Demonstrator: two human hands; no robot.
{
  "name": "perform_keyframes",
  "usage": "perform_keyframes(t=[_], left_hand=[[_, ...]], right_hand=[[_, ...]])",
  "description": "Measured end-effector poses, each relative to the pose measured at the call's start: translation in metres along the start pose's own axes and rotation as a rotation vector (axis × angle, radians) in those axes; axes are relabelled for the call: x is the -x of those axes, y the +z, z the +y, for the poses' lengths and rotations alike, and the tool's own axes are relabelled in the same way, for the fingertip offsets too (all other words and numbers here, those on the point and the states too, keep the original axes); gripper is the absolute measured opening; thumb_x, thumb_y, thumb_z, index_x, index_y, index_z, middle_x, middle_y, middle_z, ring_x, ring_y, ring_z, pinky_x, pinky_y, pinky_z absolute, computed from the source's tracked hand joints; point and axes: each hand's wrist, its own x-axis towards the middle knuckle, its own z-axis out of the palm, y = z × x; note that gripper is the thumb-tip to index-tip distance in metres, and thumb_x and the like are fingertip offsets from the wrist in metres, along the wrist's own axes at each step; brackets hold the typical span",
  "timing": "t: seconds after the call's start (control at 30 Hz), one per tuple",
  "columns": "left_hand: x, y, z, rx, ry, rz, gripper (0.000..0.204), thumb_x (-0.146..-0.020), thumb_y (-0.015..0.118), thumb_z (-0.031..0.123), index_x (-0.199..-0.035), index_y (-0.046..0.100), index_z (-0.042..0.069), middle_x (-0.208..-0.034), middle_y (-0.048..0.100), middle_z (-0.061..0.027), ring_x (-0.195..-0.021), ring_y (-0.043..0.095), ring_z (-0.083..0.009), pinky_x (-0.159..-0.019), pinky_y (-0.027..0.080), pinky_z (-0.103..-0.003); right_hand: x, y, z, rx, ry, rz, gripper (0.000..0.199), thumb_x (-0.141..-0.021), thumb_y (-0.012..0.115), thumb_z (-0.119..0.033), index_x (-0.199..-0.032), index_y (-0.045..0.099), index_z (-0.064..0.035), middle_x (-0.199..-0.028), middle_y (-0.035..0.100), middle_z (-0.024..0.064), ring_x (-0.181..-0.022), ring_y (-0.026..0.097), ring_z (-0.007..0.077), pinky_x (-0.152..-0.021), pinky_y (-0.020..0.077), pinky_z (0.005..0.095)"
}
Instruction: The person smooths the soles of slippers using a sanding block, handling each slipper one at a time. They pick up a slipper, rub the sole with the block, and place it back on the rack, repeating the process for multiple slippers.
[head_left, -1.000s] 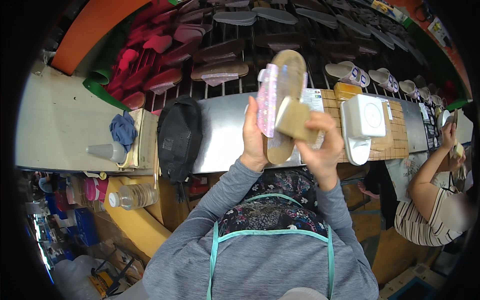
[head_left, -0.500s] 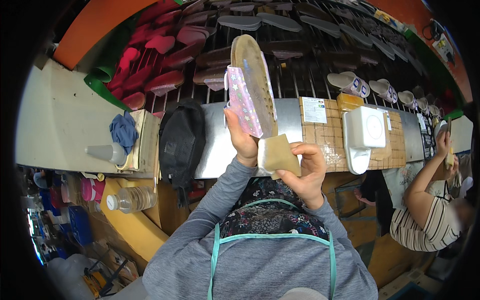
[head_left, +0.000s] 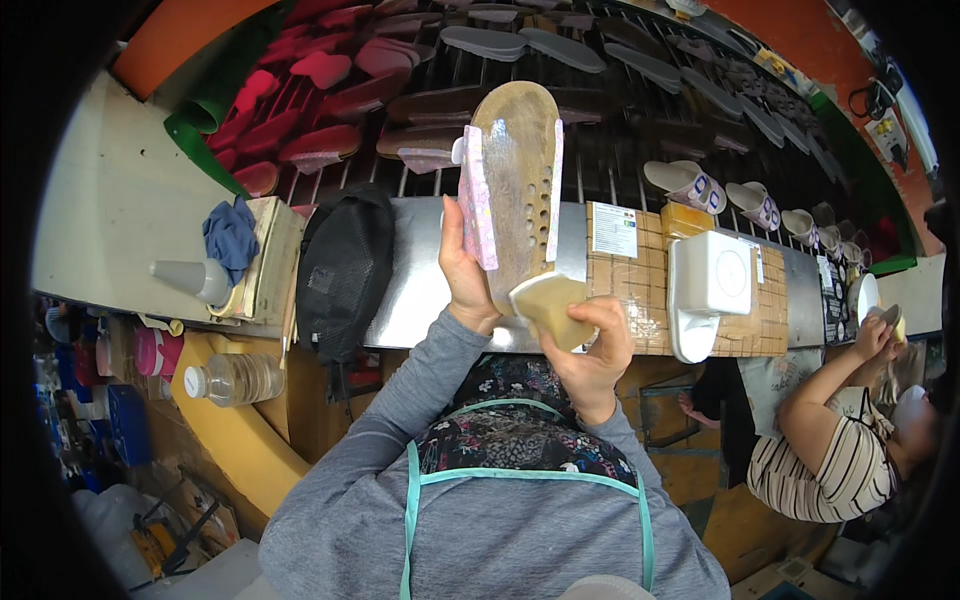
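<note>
My left hand (head_left: 468, 275) is closed around the heel end of a sandal (head_left: 512, 180), held up with its brown sole toward me. Pink patterned straps stand along both of its sides, and a row of dark holes runs down the right half of the sole. Between the thumb and fingers of my right hand (head_left: 592, 355) is a tan, flexible square pad (head_left: 553, 308) with a pale edge. The pad is bent and lies against the sandal's lower end, near my left palm.
Behind the metal worktop (head_left: 420, 270), rods carry many sandals and grey soles (head_left: 482, 42). A black mesh bag (head_left: 345, 275) lies left; a white dispenser (head_left: 712, 280) stands right on a wrapped box (head_left: 625, 285). A plastic bottle (head_left: 240, 380) is lower left. A co-worker (head_left: 830, 450) works at far right.
The sandal has turned from a side-on tilt to show its sole nearly full on. The pad has bent more in my right hand, whose thumb now presses on it. My view has shifted slightly.
</note>
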Motion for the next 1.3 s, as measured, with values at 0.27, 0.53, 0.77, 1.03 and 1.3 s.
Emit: perform_keyframes(t=[0.27,0.53,0.77,1.03,1.3], left_hand=[[0.005,-0.008,-0.003,-0.066,-0.092,0.109,0.063,-0.097,0.035,0.059,-0.135,0.047,0.009,-0.122,0.06,-0.0115,-0.103,0.064,-0.0235,-0.087,0.055,-0.037],[0.008,-0.008,-0.007,-0.085,-0.094,0.129,0.062,-0.098,0.034,0.057,-0.137,0.045,0.01,-0.122,0.06,-0.012,-0.106,0.063,-0.0237,-0.088,0.054,-0.037],[0.004,-0.013,-0.007,-0.047,-0.091,0.057,0.061,-0.099,0.036,0.053,-0.133,0.049,0.005,-0.123,0.061,-0.0143,-0.104,0.063,-0.0271,-0.09,0.052,-0.04],[-0.017,-0.003,-0.008,-0.041,-0.053,0.021,0.056,-0.1,0.034,0.05,-0.132,0.05,0.007,-0.121,0.062,-0.012,-0.104,0.063,-0.0268,-0.091,0.052,-0.04],[-0.019,0.026,-0.057,-0.247,-0.049,0.075,0.06,-0.1,0.031,0.054,-0.136,0.045,0.008,-0.125,0.058,-0.0109,-0.11,0.059,-0.0236,-0.095,0.048,-0.038]], right_hand=[[0.006,-0.017,0.014,0.09,0.087,0.102,0.039,-0.062,0.083,-0.002,-0.092,0.059,-0.0058,-0.082,0.057,0.0076,-0.072,0.056,0.0218,-0.063,0.0447,0.0308],[0.017,-0.017,0.006,0.196,-0.035,0.07,0.046,-0.054,0.082,-0.006,-0.095,0.061,-0.0114,-0.086,0.055,0.0041,-0.08,0.053,0.023,-0.073,0.041,0.0348],[0.002,-0.027,0.004,0.314,-0.132,0.117,0.04,-0.055,0.08,-0.009,-0.092,0.065,-0.0141,-0.098,0.06,0.0039,-0.102,0.054,0.0283,-0.088,0.0354,0.0402],[0.006,-0.032,0.002,0.289,-0.067,-0.064,0.033,-0.059,0.076,-0.012,-0.091,0.067,-0.0146,-0.089,0.065,0.0036,-0.118,0.05,0.0323,-0.1,0.0281,0.0458],[-0.012,-0.044,0.01,0.299,-0.113,0.02,0.036,-0.057,0.077,-0.01,-0.091,0.068,-0.0119,-0.093,0.064,0.0059,-0.117,0.051,0.0333,-0.099,0.0308,0.0453]])
